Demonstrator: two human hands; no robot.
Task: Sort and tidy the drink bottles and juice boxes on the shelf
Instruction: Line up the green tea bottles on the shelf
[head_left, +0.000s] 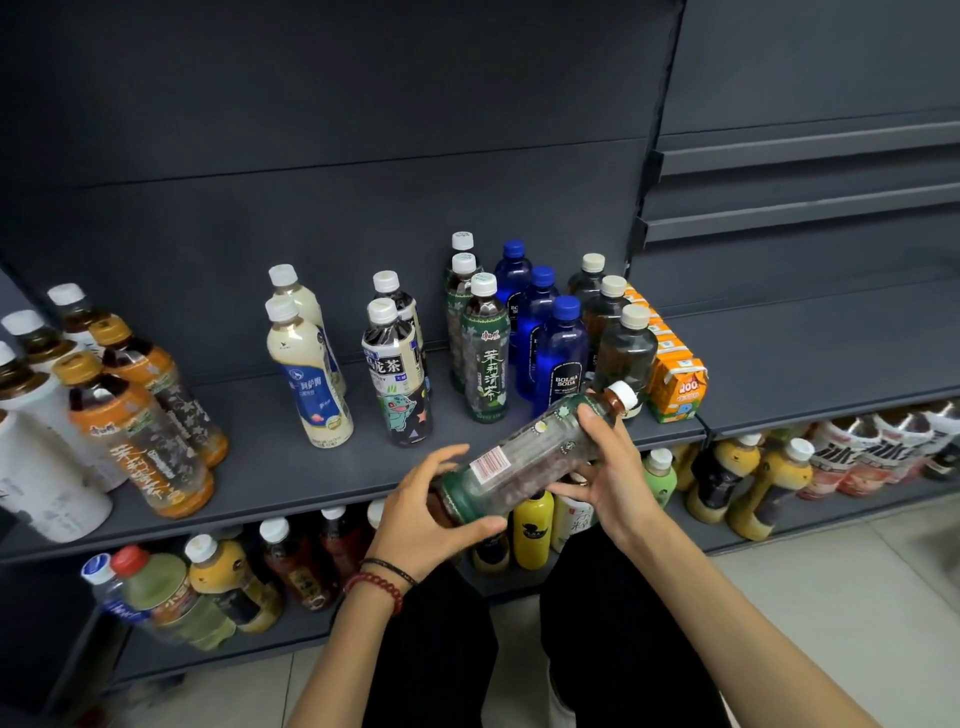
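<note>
Pale tiled floor (831, 597); black trousers (613, 623); red bead bracelet (378, 590)

I see a dark grey back panel (363, 130) (matte, evenly lit); pale floor tiles (857, 597) lie below.

Dark grey metal shelf (291, 467), left to right: white plastic bottles (47, 467) at left end, orange-labelled tea bottles (140, 431) just right of them, then a gap. Mid-shelf to right end, front-to-back files: cream milk-tea bottles (311, 379), black-and-white-labelled oolong bottles (397, 379), green-labelled tea bottles (485, 358), blue plastic soda bottles (561, 353), dark clear beige-capped bottles (626, 353), orange juice cartons (678, 384) at right end. Green-labelled clear bottle (519, 457) lies sideways at front edge, cap rightward, left hand (431, 514) at base, right hand (608, 467) near neck.
</note>
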